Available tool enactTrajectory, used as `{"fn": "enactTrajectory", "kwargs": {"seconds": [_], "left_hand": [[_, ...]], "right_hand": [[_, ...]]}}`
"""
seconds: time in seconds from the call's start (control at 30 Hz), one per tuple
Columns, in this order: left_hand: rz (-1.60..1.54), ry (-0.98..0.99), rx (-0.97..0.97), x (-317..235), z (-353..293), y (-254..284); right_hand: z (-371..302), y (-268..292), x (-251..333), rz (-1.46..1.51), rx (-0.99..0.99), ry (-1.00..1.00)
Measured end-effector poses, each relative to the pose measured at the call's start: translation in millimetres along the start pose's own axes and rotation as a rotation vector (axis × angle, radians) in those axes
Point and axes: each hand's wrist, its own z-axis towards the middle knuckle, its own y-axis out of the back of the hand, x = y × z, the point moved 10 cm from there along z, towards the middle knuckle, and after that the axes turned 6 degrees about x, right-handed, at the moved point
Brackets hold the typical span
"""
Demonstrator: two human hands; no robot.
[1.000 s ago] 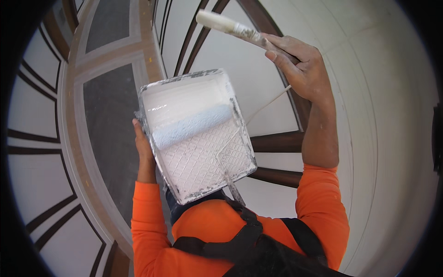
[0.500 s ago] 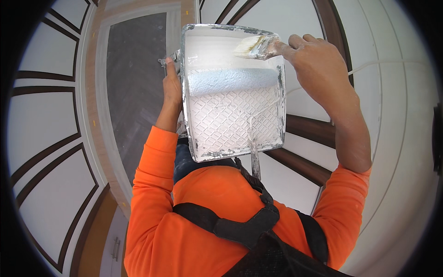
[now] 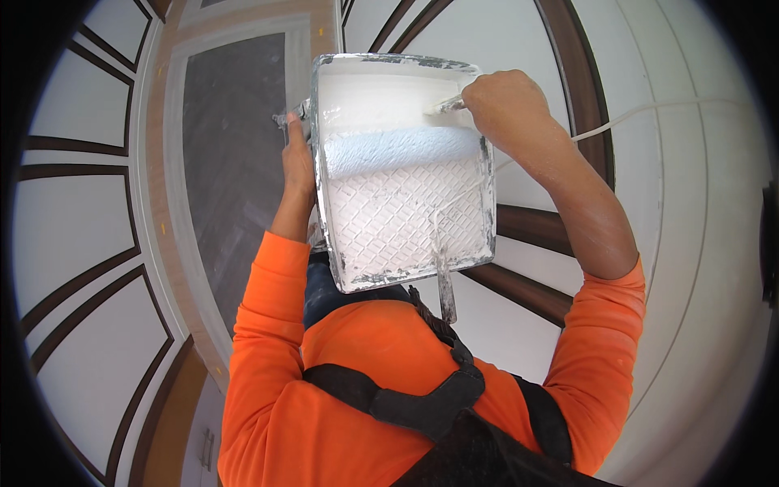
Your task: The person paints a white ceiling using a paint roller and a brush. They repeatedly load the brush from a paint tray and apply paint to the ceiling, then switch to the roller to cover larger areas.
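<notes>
In front of my chest is a paint tray (image 3: pixel 381 223) with a ribbed slope and white paint at its far end. My left hand (image 3: pixel 298 162) grips it at the left side, thumb upright; the other fingers are hidden behind the tray. A white, paint-soaked roller (image 3: pixel 402 152) lies across the tray, and its paint-smeared handle (image 3: pixel 446 296) sticks out over the near edge. With my right hand (image 3: pixel 510 105) I hold a paintbrush (image 3: pixel 449 105) by its handle at the far right corner. The bristles point left and down into the white paint, so their tips are hard to see.
White wall panels with dark brown trim (image 3: pixel 77 223) stand on the left. A grey strip with pale borders (image 3: pixel 231 146) runs below the tray. More dark-trimmed panels (image 3: pixel 535 231) lie beyond its right side, and a white cable (image 3: pixel 633 114) crosses at right.
My right hand has moved left and turned, and the brush has tipped from lying flat above the tray down into the paint. The tray has shifted slightly left and nearer.
</notes>
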Motion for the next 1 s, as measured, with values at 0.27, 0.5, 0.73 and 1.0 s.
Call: {"fn": "enactTrajectory", "kwargs": {"seconds": [0.27,0.5,0.73,1.0], "left_hand": [[0.018,0.003,-0.026,-4,-2,1],[0.070,-0.020,0.004,-6,-3,1],[0.080,0.042,-0.052,11,8,12],[-0.016,0.007,0.015,6,4,3]], "right_hand": [[-18,10,-30,0.090,-0.087,-0.030],[-59,-24,-104,0.889,-0.206,-0.094],[-82,-117,-91,1.798,-0.243,-0.105],[-60,-137,-52,2.393,-0.423,0.238]]}}
